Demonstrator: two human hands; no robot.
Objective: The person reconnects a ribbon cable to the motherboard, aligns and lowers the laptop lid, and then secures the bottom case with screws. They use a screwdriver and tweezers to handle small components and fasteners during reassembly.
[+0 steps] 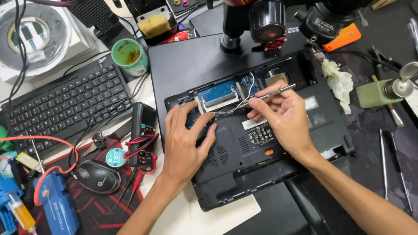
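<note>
Head view. Laptop [270, 137], upturned, base panel opened, is being steadied at frame centre. Left hand [183, 142] is being laid flat on the casing, fingers spread apart. Right hand [283, 116] is being closed on metal tweezers [267, 96], tips directed at the memory module [217, 94] in the upper bay. Module judged light, stiff, fragile; to be gripped by its edges. Keyboard [68, 103] is lying at left.
</note>
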